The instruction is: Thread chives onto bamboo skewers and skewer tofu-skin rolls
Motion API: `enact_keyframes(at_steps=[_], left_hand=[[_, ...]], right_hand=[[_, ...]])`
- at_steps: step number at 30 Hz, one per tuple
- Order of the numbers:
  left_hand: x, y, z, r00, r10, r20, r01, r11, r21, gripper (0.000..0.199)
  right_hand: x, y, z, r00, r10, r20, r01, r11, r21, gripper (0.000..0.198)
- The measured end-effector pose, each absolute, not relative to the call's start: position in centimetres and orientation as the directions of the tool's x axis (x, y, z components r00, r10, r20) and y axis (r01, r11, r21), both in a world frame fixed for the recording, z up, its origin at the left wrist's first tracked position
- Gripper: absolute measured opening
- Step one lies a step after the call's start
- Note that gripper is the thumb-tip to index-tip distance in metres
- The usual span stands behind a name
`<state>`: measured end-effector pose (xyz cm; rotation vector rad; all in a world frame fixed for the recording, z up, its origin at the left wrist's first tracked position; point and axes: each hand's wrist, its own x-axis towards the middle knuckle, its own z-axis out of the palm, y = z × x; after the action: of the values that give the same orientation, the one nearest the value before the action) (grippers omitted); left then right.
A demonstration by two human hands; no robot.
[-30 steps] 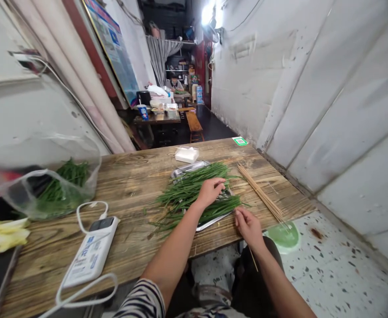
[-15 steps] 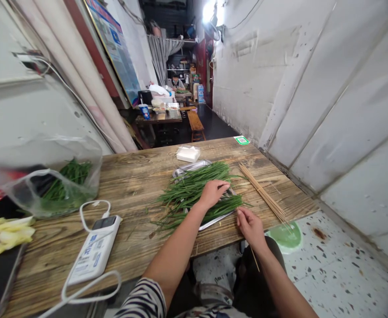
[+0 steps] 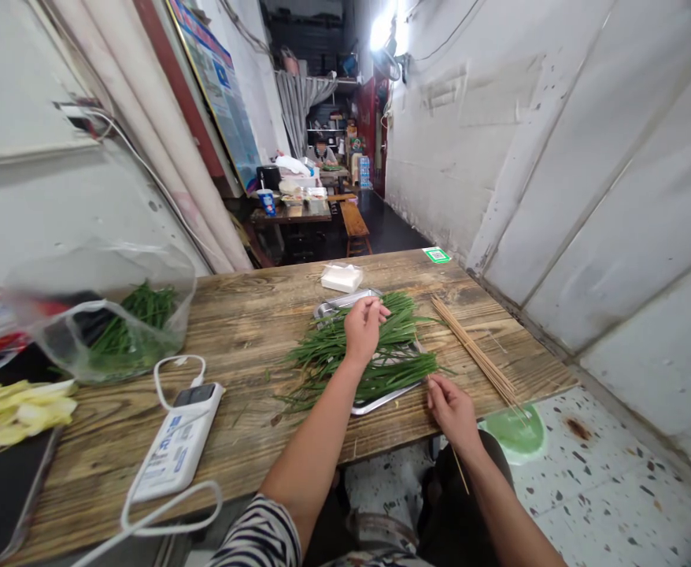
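Green chives lie in a heap on a metal tray, with a separate bundle along its near edge. My left hand is over the far part of the heap, thumb and fingers drawn together; whatever they may hold is too small to make out. At the tray's near right corner, my right hand pinches a thin bamboo skewer. The skewer slants down past the table edge, and its upper end is near the cut ends of the near bundle. Beyond that hand lies a sheaf of bamboo skewers.
A tissue pack sits behind the tray. Leftward are a white power bank with a cable, a plastic bag of greens, yellow leaves and a phone. A wall borders the right side; another person sits far back.
My left hand has moved away from the near bundle, back and left over the heap. My right hand stays by the tray corner with the skewer. The view has shifted slightly.
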<state>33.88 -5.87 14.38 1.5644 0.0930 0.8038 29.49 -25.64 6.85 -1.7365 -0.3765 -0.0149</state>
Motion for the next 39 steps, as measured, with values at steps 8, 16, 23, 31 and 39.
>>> enact_keyframes(at_steps=[8,16,23,31,39], left_hand=[[33.4,-3.6,16.0,0.469,0.71,0.525,-0.6,-0.181,0.78,0.022],[31.8,-2.7,16.2,0.236,0.518,0.822,-0.283,-0.773,0.568,0.024],[33.3,-5.5,13.9,0.728,0.257,0.636,-0.303,-0.712,0.633,0.019],[33.6,-7.1,12.8,0.894,0.148,0.423,-0.259,-0.599,0.757,0.011],[33.7,-7.4,12.3,0.912,0.112,0.394,-0.233,-0.65,0.723,0.018]], right_hand=[[29.6,-25.7,6.7,0.95,0.243,0.196,0.235,-0.143,-0.961,0.039],[29.7,-25.7,6.4,0.947,0.246,0.209,0.249,-0.147,-0.957,0.038],[29.7,-25.7,6.2,0.952,0.247,0.183,0.222,-0.14,-0.965,0.043],[29.6,-25.6,6.7,0.952,0.232,0.201,0.239,-0.148,-0.96,0.042],[29.4,-25.5,7.0,0.953,0.217,0.212,0.242,-0.123,-0.962,0.042]])
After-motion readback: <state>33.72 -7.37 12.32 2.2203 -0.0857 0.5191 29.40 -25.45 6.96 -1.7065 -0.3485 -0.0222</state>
